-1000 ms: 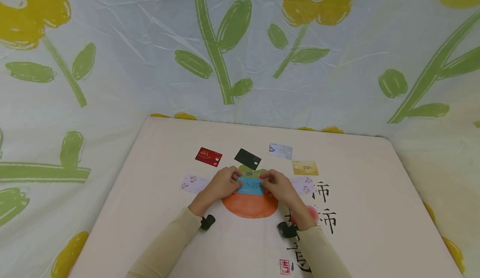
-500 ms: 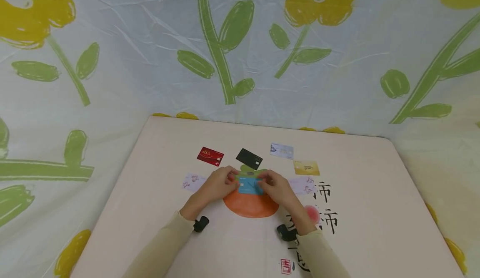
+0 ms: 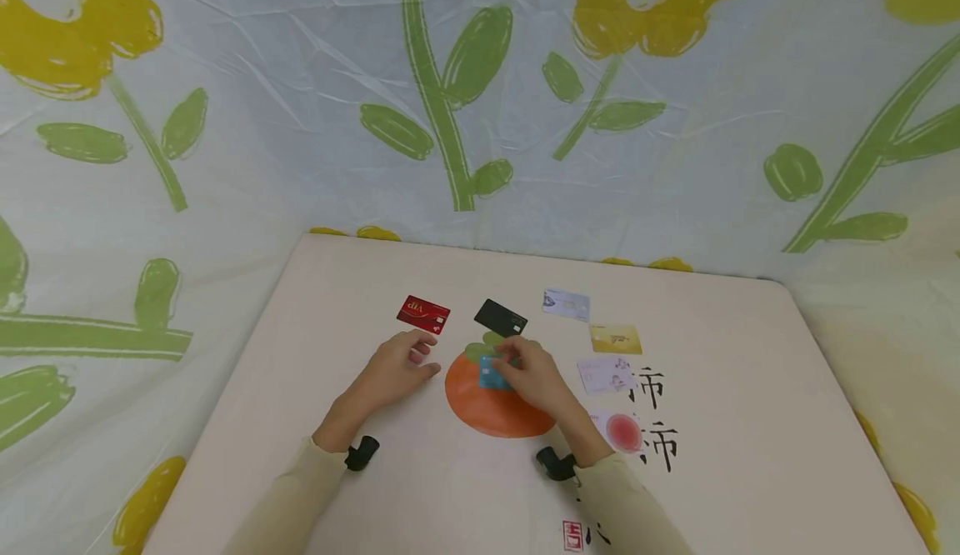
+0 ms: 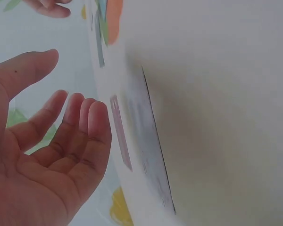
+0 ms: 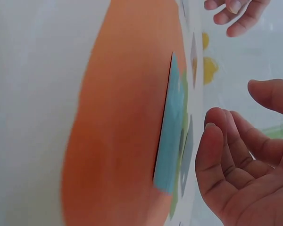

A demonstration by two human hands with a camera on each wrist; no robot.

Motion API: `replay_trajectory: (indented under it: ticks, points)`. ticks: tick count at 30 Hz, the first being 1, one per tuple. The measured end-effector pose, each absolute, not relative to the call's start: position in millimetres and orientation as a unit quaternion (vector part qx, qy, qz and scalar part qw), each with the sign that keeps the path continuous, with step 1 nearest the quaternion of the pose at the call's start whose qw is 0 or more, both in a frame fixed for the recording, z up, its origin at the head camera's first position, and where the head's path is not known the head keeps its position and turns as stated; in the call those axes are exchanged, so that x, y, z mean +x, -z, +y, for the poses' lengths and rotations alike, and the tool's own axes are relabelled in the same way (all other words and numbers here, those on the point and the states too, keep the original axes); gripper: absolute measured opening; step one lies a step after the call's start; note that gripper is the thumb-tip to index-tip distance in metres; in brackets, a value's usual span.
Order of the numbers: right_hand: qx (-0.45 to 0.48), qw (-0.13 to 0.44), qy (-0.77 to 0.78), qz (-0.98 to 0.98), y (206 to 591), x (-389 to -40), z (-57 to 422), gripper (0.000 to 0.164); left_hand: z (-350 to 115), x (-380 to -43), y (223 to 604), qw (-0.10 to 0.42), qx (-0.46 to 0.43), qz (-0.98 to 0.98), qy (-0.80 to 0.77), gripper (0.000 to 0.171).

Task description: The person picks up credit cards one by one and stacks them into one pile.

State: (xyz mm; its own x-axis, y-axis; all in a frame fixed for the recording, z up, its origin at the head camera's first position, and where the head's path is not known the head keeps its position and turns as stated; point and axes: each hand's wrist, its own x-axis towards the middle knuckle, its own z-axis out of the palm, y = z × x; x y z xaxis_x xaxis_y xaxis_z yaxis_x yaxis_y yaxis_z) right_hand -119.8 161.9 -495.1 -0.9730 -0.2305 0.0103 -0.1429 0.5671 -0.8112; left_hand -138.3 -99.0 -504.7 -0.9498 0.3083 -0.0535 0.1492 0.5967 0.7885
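A blue bank card lies flat on the orange persimmon print of the table cover, partly covered by my right hand in the head view. In the right wrist view that hand hangs above the card, loosely curved, with a gap between fingers and card. My left hand hovers left of the print, thumb apart from the bent fingers and nothing between them. Under it lies a pale card, seen edge-on in the left wrist view and hidden by the hand in the head view. Beyond that is a red VIP card.
A black card lies behind the blue one. To the right are a silver card, a gold card, a floral card and a card with a red circle. A flowered curtain stands behind the table.
Both hands were at the ends of the blue card; both have let go. My left hand has moved left, over the pale card. The right hand stays close above the blue card.
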Motion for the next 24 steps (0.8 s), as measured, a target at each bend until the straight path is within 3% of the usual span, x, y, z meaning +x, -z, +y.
replay_trajectory:
  ticks: [15, 24]
  points:
    - [-0.134, 0.114, 0.453, 0.874, 495, -128, 104, 0.032, -168, -140, 510, 0.057, 0.144, 0.914, -0.376, 0.040]
    - [-0.162, 0.123, 0.442, 0.873, 504, -133, 73, 0.035, -188, -146, 515, 0.081, 0.154, 0.921, -0.349, 0.043]
